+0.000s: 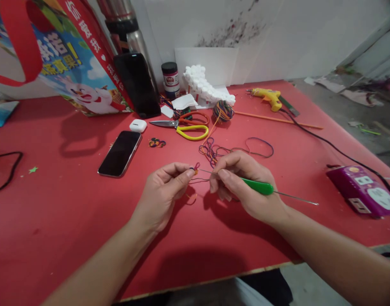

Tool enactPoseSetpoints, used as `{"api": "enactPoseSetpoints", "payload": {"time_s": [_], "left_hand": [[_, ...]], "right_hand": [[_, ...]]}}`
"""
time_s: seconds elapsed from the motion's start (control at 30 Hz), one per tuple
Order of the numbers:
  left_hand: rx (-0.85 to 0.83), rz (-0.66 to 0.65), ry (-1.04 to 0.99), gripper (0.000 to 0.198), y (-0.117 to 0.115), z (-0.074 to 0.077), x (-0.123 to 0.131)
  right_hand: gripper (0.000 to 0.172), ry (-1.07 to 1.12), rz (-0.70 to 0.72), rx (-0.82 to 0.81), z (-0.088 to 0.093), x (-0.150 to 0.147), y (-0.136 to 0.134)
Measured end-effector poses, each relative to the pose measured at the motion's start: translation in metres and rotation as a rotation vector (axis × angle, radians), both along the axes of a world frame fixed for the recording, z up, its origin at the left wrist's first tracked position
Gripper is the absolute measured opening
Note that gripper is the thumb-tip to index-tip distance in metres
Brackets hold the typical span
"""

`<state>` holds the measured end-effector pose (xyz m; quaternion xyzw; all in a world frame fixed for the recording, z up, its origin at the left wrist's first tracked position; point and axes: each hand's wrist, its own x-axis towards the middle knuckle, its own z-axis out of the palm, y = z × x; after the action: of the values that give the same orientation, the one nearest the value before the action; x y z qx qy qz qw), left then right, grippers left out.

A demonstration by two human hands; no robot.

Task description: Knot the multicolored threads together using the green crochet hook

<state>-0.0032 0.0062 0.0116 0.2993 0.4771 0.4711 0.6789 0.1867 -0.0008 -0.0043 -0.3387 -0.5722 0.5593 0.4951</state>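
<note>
My left hand (164, 191) pinches a small knotted piece of multicoloured cord (195, 169) between thumb and forefinger. In my right hand (246, 180) lies a crochet hook with a green handle (260, 186). One thin metal end points left at the cord piece; the other, hooked end sticks out to the right. Thin cord runs between the two hands. Beyond them, loose loops of cord (210, 151) lead up to a ball of multicoloured cord (223, 111). A small finished-looking knotted piece (157, 143) lies behind my left hand.
Scissors with red and yellow handles (193, 126), a phone (120, 153) and a white earbud case (138, 126) lie on the red table. A yellow glue gun (268, 97) trails a black cable past a purple box (362, 189). At the back stand a gift bag (76, 63), jar (171, 80) and upright phone (137, 85).
</note>
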Motion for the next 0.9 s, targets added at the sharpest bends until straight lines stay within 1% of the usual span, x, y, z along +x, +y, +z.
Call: {"api": "enactPoseSetpoints", "payload": {"time_s": [0.27, 0.47, 0.73, 0.9], "left_hand": [[0.014, 0.013, 0.086, 0.02, -0.0022, 0.0003, -0.0005], [0.018, 0.029, 0.083, 0.02, -0.0006, 0.0008, -0.0003], [0.099, 0.02, 0.11, 0.015, -0.0017, 0.0004, -0.0008], [0.055, 0.002, 0.111, 0.021, -0.0025, 0.0012, -0.0001]], "right_hand": [[0.012, -0.026, -0.059, 0.007, 0.003, 0.0035, -0.0018], [0.011, -0.037, -0.094, -0.008, 0.0015, 0.0056, -0.0019], [0.012, 0.0, -0.05, -0.022, 0.0015, 0.0054, -0.0022], [0.014, 0.052, -0.013, -0.069, 0.0015, 0.0061, -0.0012]]}}
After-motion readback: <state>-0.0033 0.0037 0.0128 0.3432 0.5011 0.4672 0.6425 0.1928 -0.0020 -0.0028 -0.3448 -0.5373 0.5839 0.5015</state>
